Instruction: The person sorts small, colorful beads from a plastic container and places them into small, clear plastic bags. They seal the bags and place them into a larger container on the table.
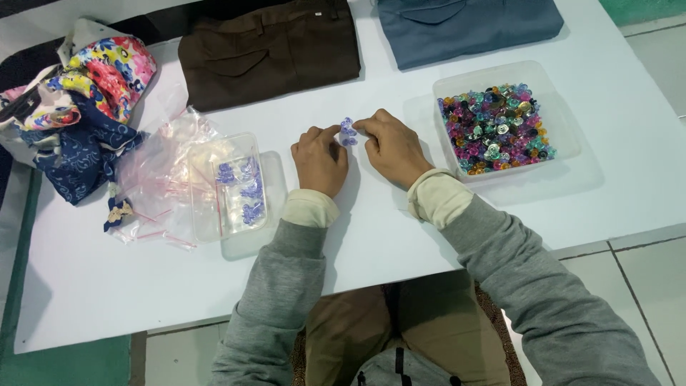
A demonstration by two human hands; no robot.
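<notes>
White table (400, 229) bearing: clear tray of mixed coloured beads (496, 129) at 3 o'clock of the hands; lidded clear box (229, 187) and plastic bags (158, 179) at 9; folded trousers (268, 50) at 12. Nothing is blocking the hands. Left hand (319, 161) and right hand (389, 146) are both pinching a small translucent purple piece (348, 131) at table centre.

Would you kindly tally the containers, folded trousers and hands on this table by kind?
Clear plastic containers: 2, one with multicoloured pieces, one with purple pieces
Folded trousers: 2, brown and blue
Hands: 2, left hand and right hand, both touching a small purple piece
Total: 6
</notes>
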